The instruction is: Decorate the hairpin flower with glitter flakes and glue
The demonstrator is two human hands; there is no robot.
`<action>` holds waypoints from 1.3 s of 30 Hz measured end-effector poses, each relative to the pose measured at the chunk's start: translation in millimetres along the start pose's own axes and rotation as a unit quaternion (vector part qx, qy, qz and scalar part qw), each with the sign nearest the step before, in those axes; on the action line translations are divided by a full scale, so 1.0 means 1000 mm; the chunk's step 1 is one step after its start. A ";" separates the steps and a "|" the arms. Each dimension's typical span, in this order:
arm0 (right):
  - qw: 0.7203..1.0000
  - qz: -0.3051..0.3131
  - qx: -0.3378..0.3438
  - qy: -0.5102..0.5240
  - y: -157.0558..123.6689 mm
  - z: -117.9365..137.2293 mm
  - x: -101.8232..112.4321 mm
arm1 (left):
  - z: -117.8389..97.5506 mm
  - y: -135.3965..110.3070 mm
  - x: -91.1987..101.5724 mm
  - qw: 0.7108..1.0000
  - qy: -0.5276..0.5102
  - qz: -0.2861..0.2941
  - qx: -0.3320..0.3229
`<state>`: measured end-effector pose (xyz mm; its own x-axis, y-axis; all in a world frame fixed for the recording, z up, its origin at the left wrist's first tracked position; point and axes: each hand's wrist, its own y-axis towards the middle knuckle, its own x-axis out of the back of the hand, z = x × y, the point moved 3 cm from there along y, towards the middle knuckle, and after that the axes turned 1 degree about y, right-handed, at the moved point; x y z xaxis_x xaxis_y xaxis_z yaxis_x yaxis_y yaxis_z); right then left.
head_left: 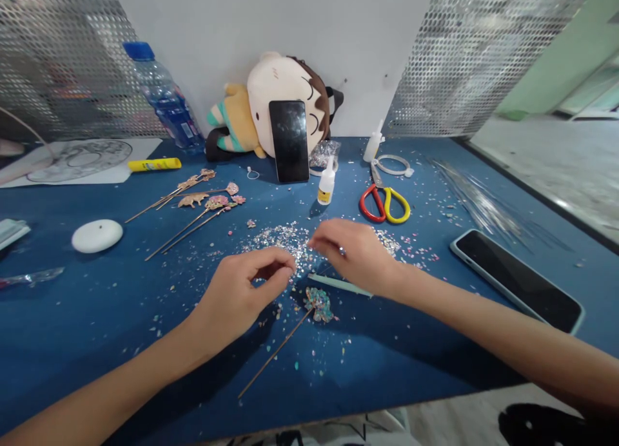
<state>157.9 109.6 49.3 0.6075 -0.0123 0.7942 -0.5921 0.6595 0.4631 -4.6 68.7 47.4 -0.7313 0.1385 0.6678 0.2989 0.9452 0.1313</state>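
My left hand point(242, 294) hovers over the blue table point(97, 317) with thumb and forefinger pinched together; whatever is between them is too small to name. My right hand point(355, 252) is curled, fingertips pinched at the edge of a pile of glittery flakes point(285, 240). Just below both hands lies a thin stick topped with a glitter-covered ornament point(318, 303). A pale green rod point(338, 283) lies under my right wrist.
Several decorated sticks point(193, 204) lie at the left, near a white oval object point(97, 235). Glue bottles point(326, 183), red-and-yellow scissors point(384, 204), a plush toy point(271, 107) propping a phone point(289, 140), a water bottle point(164, 98), and another phone point(517, 280) at right.
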 end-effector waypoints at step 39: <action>0.985 0.034 -0.139 0.093 0.036 -0.051 0.015 | 0.017 0.003 -0.009 0.988 0.136 0.036 -0.062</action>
<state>172.2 172.0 57.6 0.6736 0.1594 0.7217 -0.4822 0.8348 0.2656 -8.1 75.0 29.5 -0.5193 0.1040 0.8483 0.4297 0.8897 0.1540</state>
